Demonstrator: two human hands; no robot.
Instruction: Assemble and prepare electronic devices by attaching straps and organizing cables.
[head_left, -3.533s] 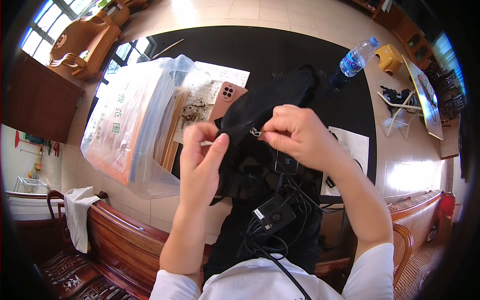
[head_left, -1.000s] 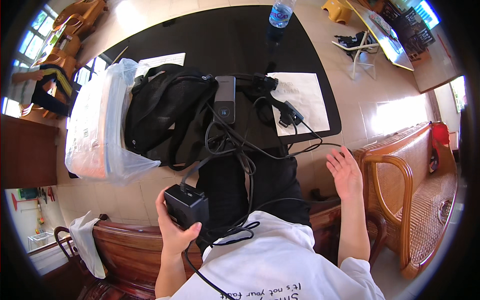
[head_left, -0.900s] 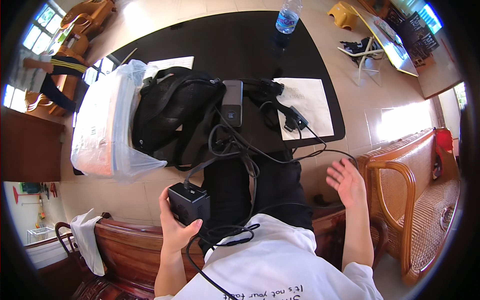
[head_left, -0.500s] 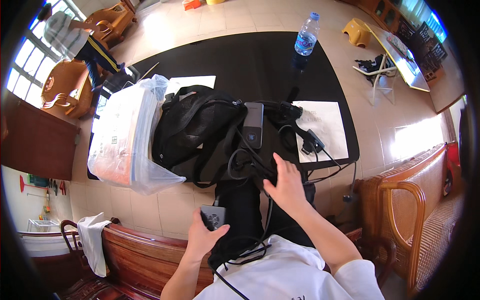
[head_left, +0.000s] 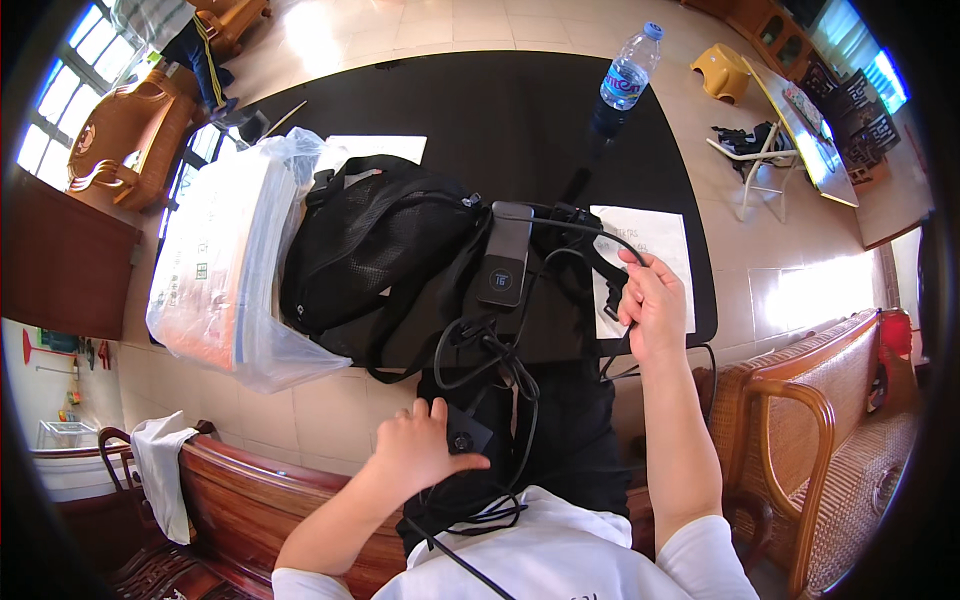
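My left hand (head_left: 415, 448) grips a small dark grey box-shaped device (head_left: 470, 434) over my lap, thumb along its lower edge. Raised above the table's right part, my right hand (head_left: 655, 305) pinches a black cable (head_left: 600, 228), which arcs leftward over a grey power bank (head_left: 506, 255) with a lit display. Loops of black cord (head_left: 512, 365) hang at the table's near edge. Black straps with small fittings (head_left: 572, 225) lie beside the power bank, partly over a white sheet of paper (head_left: 650, 235). To the left rests a black mesh bag (head_left: 375, 245).
A clear plastic bag of boxes (head_left: 220, 255) stands at the left of the black table (head_left: 480, 110). Far right on it is a water bottle (head_left: 630, 70). A wicker armchair (head_left: 790, 420) is close on the right. Another person's legs (head_left: 205, 65) show at upper left.
My right hand has moved right and up and now holds the cable. My left hand has shifted slightly rightward with the device, turning it. The other person has moved farther toward the top edge.
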